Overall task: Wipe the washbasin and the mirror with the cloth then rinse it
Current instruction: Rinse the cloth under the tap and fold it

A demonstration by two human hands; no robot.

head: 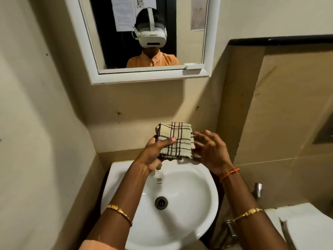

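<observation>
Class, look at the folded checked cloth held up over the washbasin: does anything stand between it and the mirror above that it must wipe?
Nothing visible does. The cloth, pinched by the left hand with the right hand beside it, is raised in front of bare wall. The mirror hangs above with open space between.

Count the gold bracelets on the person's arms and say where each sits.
2. One gold bracelet sits on the left forearm, over the washbasin. The other sits on the right forearm. An orange thread band circles the right wrist; not counted.
</observation>
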